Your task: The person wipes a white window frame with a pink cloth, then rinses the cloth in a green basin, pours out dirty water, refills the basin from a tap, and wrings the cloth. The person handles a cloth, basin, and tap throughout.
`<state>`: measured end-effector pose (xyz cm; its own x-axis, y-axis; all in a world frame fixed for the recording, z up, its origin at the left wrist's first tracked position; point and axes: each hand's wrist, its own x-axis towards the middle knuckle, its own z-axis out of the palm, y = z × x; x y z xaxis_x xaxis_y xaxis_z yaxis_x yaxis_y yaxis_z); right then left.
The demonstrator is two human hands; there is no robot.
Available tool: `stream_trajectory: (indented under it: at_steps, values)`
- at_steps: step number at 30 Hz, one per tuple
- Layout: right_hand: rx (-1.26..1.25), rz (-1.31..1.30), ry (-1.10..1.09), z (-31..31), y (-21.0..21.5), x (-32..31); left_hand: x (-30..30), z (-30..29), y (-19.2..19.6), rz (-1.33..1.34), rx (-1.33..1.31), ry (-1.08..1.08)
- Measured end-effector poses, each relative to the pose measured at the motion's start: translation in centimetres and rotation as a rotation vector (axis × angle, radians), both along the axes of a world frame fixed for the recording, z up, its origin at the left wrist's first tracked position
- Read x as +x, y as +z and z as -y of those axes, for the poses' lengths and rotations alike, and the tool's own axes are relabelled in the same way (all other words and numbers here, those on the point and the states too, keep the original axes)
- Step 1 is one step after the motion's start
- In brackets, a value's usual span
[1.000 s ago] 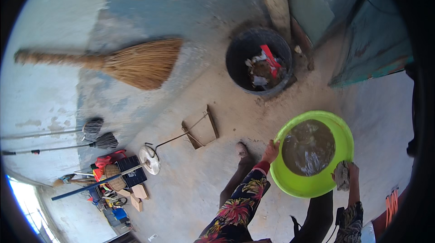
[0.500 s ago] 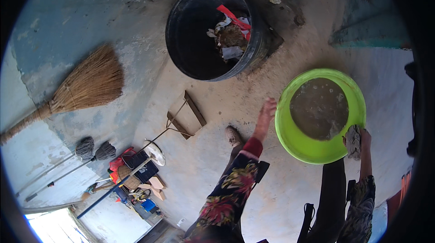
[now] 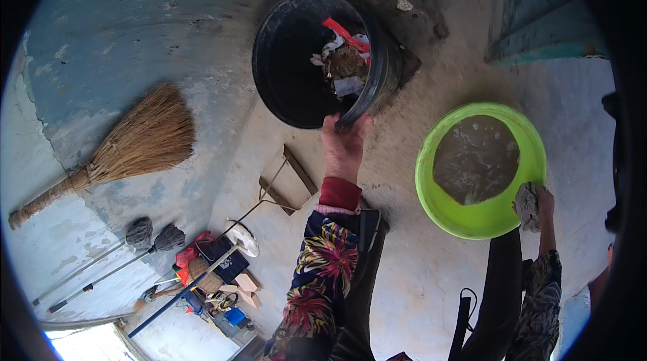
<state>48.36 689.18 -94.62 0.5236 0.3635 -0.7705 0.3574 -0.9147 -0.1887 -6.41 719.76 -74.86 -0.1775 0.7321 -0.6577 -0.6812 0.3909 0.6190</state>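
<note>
My left hand (image 3: 345, 140) grips the near rim of a black bin (image 3: 283, 68) that leans toward me, with rubbish and a red scrap inside. My right hand (image 3: 536, 205) holds a grey rag together with the near rim of a bright green basin (image 3: 485, 223) of murky water, carried above the concrete floor. Both forearms wear patterned floral sleeves and come up from the lower edge.
A straw broom (image 3: 135, 145) leans on the blue wall at left. Two mops (image 3: 145, 236) stand below it beside a pile of bottles and boxes (image 3: 219, 277). A long-handled dustpan (image 3: 290, 179) lies on the floor near the bin. A teal door (image 3: 539, 17) is at upper right.
The bin has come much closer and my left hand has reached forward and taken hold of its rim. The green basin stays in my right hand.
</note>
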Motion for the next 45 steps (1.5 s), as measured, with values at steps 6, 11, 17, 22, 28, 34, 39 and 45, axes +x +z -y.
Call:
stream_trajectory:
  at_steps: [6, 11, 17, 22, 28, 34, 39, 45]
  values:
    - [0.002, -0.048, -0.205, 4.0, -1.3, -2.0, -10.7, 3.6, 1.4, -0.263, -0.292, 0.097]
    - [0.028, -0.163, -0.360, 4.1, -0.2, -4.4, -21.4, 10.2, 4.2, -0.451, -0.384, -0.030]
    - [0.109, -0.431, -0.676, 0.7, 4.3, -7.4, -30.7, 18.4, 3.2, -0.501, -0.490, 0.050]
    - [0.131, -0.601, -0.885, -1.5, 7.0, -9.5, -29.4, 24.1, 2.1, -0.366, -0.246, 0.165]
    - [0.110, -0.723, -1.056, -2.7, 9.4, -11.4, -12.9, 30.9, -1.4, -0.398, -0.501, 0.014]
    - [0.033, -0.818, -1.201, -1.6, 11.1, -13.9, 0.1, 31.1, -14.3, -0.520, -0.673, -0.564]
    - [-0.049, -1.025, -1.056, -1.2, 12.5, -14.8, 4.0, 30.5, -21.8, -0.699, -0.381, -0.549]
    - [0.083, -0.919, -0.765, -2.0, 14.3, -14.0, 1.4, 28.1, -21.0, -0.859, -0.367, -0.637]
